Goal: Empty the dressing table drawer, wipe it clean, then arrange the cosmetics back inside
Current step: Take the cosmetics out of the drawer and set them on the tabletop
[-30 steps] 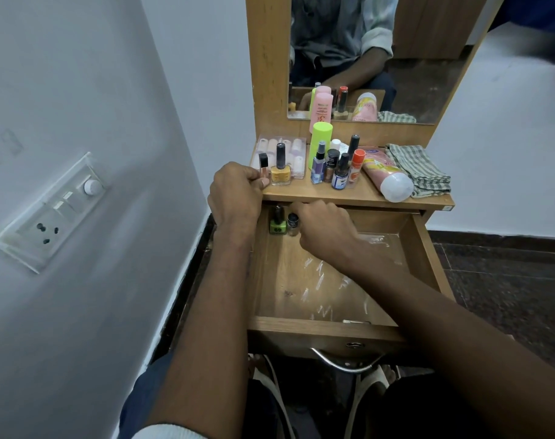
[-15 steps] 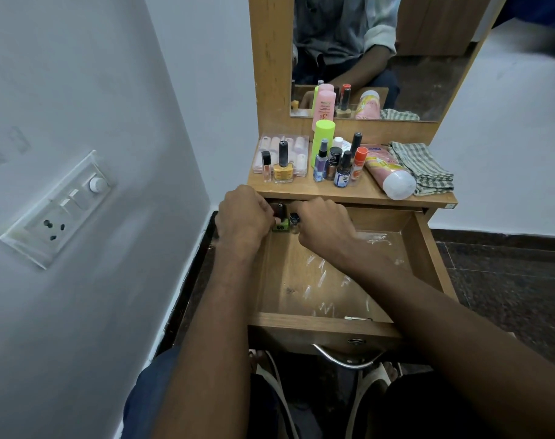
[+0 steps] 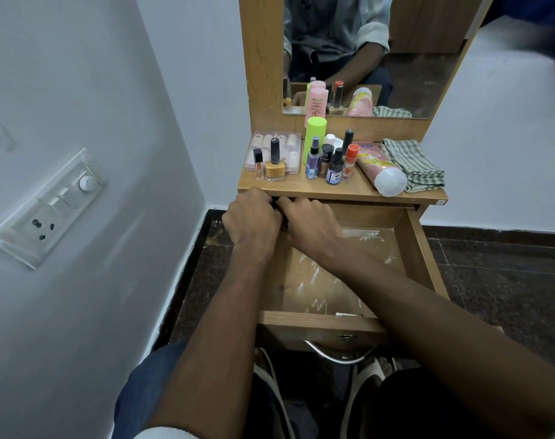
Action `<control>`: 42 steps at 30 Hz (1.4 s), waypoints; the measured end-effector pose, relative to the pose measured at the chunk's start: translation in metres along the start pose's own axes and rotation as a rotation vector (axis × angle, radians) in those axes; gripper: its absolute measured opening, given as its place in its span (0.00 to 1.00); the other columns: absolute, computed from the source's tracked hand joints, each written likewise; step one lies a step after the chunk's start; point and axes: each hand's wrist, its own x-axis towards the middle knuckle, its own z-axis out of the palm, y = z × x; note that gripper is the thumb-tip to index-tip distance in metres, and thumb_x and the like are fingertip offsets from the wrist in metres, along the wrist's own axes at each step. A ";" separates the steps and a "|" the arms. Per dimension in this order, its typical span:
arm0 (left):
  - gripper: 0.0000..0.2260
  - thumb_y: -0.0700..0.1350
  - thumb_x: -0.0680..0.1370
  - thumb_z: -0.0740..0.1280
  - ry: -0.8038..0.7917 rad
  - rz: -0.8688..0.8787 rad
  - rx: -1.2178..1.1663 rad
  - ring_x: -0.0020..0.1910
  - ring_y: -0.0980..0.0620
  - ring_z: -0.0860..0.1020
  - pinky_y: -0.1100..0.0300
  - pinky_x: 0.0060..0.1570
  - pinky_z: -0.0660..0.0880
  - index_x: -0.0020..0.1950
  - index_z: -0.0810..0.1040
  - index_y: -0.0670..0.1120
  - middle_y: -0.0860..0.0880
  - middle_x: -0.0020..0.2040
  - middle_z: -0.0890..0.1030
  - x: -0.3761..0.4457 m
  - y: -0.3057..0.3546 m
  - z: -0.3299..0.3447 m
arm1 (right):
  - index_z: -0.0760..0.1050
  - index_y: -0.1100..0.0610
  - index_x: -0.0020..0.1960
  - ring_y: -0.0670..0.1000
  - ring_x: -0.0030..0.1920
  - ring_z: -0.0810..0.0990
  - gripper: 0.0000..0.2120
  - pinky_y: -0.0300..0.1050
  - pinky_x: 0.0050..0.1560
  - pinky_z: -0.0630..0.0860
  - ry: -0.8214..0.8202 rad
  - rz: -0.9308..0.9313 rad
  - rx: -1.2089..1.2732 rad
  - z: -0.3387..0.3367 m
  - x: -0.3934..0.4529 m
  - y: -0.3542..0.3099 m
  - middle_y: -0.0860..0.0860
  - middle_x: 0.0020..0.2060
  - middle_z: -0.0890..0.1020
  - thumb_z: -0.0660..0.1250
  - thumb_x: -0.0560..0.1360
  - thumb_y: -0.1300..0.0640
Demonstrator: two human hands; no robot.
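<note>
The wooden drawer (image 3: 421,258) is pulled out, and its clear liner shows scuffs. My left hand (image 3: 252,221) and my right hand (image 3: 312,228) meet in its far left corner, with their fingers curled down over the small bottles there. Only a dark cap (image 3: 277,213) shows between them; the bottles themselves are hidden. On the dressing table top (image 3: 358,190) stand a yellow nail polish (image 3: 274,167), a small clear bottle (image 3: 258,163), a tall green bottle (image 3: 315,134), several small dark bottles (image 3: 334,166) and a clear case (image 3: 274,147). A pink tube (image 3: 382,172) lies there too.
A folded checked cloth (image 3: 412,164) lies at the right end of the top, below the mirror (image 3: 380,55). A white wall with a switch panel (image 3: 48,207) runs close on the left. The drawer's metal handle (image 3: 333,356) hangs over my knees, and dark floor (image 3: 507,267) lies to the right.
My left hand came down from the table top's front edge into the drawer's far left corner. It now covers the green bottle that stood there. My right hand stayed in that corner.
</note>
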 end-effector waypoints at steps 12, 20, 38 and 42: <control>0.08 0.49 0.74 0.75 -0.066 0.108 0.014 0.42 0.45 0.79 0.52 0.42 0.80 0.50 0.88 0.47 0.46 0.44 0.83 0.004 -0.004 -0.014 | 0.74 0.55 0.58 0.59 0.50 0.83 0.12 0.49 0.40 0.71 0.071 0.082 0.201 -0.005 -0.005 -0.001 0.54 0.49 0.83 0.71 0.76 0.58; 0.06 0.49 0.72 0.81 -0.107 0.344 -0.367 0.32 0.58 0.77 0.64 0.35 0.70 0.48 0.91 0.50 0.51 0.35 0.86 0.005 -0.008 -0.056 | 0.76 0.53 0.49 0.51 0.43 0.80 0.09 0.50 0.43 0.81 0.245 0.191 0.469 -0.042 -0.021 0.035 0.48 0.40 0.81 0.73 0.72 0.60; 0.10 0.52 0.77 0.74 0.236 0.353 -0.377 0.44 0.48 0.85 0.50 0.47 0.84 0.56 0.90 0.51 0.49 0.44 0.89 0.011 0.034 -0.046 | 0.80 0.57 0.53 0.54 0.45 0.80 0.08 0.55 0.44 0.80 0.546 0.042 0.333 -0.059 -0.010 0.050 0.53 0.46 0.84 0.74 0.75 0.59; 0.10 0.51 0.78 0.75 0.241 0.360 -0.362 0.44 0.46 0.85 0.51 0.46 0.83 0.56 0.89 0.51 0.49 0.44 0.89 0.012 0.036 -0.045 | 0.80 0.58 0.54 0.54 0.46 0.81 0.08 0.53 0.45 0.80 0.544 0.049 0.303 -0.056 -0.005 0.051 0.53 0.47 0.84 0.73 0.76 0.59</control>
